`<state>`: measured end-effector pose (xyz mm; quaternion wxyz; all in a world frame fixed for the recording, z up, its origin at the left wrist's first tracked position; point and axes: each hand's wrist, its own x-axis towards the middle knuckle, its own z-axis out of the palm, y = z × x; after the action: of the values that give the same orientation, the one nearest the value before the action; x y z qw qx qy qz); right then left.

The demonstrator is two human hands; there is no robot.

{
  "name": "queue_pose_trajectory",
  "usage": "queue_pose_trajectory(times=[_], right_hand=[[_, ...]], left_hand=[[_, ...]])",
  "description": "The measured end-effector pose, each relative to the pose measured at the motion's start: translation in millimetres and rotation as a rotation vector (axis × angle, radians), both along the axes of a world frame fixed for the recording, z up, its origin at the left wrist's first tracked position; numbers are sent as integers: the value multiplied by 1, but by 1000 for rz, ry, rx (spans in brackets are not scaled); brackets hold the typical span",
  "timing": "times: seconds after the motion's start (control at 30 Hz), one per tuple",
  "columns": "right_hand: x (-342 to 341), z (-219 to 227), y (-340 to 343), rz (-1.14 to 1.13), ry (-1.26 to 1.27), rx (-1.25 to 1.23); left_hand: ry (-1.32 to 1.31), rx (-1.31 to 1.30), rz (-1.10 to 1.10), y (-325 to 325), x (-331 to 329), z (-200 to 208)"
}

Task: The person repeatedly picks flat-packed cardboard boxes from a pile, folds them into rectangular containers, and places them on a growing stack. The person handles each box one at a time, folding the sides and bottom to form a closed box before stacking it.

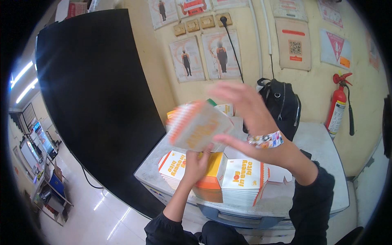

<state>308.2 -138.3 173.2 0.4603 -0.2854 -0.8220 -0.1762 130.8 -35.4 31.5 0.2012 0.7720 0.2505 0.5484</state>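
Observation:
My left hand is closed at the lower edge of white and orange food cartons, held up tilted over the stacks. They are blurred by motion; several scalloped orange edges show at their left side. To their right, my right hand is raised with fingers stretched and thumb apart, holding nothing. A patterned band circles that wrist. Below lie a flat-carton stack on the right, a yellow and orange stack in the middle, and another white stack on the left, partly behind my left arm.
The stacks rest on a white chest-like unit with a grey front handle. A black backpack stands at its back. A tall black panel rises on the left. A red fire extinguisher hangs on the right wall; a black cable hangs behind.

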Motion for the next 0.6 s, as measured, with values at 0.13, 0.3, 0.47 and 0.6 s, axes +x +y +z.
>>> queue_pose_trajectory(times=[0.13, 0.3, 0.47, 0.6], right_hand=[[10, -50, -7, -172, 350, -408], [-8, -136, -19, -95, 318, -839], [-34, -164, -6, -55, 551, -745], [-45, -168, 3, -83, 594, -658]], left_hand=[[-683, -417, -209, 8, -6, 1], [-1087, -653, -511, 28, -15, -3], [-1083, -1027, -735, 37, -31, -14], [-927, -983, -504, 15, -45, -20]])
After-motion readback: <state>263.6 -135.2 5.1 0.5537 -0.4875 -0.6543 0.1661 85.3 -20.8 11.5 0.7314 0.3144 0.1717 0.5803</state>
